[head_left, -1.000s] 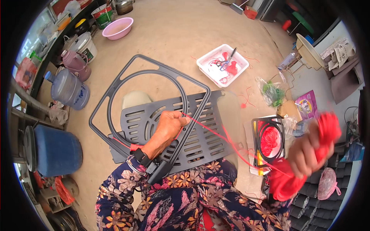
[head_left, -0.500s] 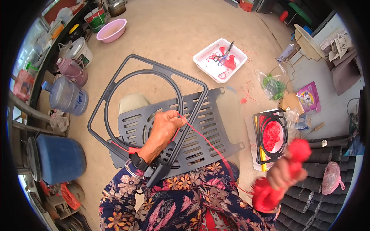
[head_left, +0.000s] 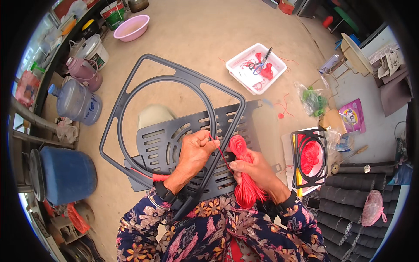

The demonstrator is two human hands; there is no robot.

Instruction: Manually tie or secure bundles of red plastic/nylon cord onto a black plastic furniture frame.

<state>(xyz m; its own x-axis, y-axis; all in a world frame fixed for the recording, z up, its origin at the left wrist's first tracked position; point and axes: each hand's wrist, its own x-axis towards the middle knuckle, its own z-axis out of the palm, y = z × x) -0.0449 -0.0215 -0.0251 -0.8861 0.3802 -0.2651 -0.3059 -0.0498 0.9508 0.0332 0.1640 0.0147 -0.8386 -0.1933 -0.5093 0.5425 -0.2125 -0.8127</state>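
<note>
A dark grey plastic frame (head_left: 207, 167) with a round ring inside it rests tilted over a grey slotted panel (head_left: 251, 126) on my lap. My left hand (head_left: 194, 152) is closed at the ring's right side, pinching a thin red cord between thumb and fingertips. More red cord (head_left: 160, 177) is wound on the frame's lower bar beside my left wrist. Just right of the frame, my right hand (head_left: 258, 171) is wrapped round a bundle of red cord (head_left: 248, 192). A single strand runs from this bundle across the frame's bar to my left fingers.
A white tray (head_left: 232, 80) with scissors (head_left: 260, 65) and red cord stands ahead on the floor. To my right lies a smaller dark frame (head_left: 323, 163) around more red cord (head_left: 309, 158). Black padded rolls (head_left: 349, 201) lie beyond. At left are a blue barrel (head_left: 70, 174) and a water jug (head_left: 76, 105).
My right hand has swung in from the lower right with the cord bundle, up beside the frame. The strand between my hands is much shorter. My left hand still pinches cord at the ring.
</note>
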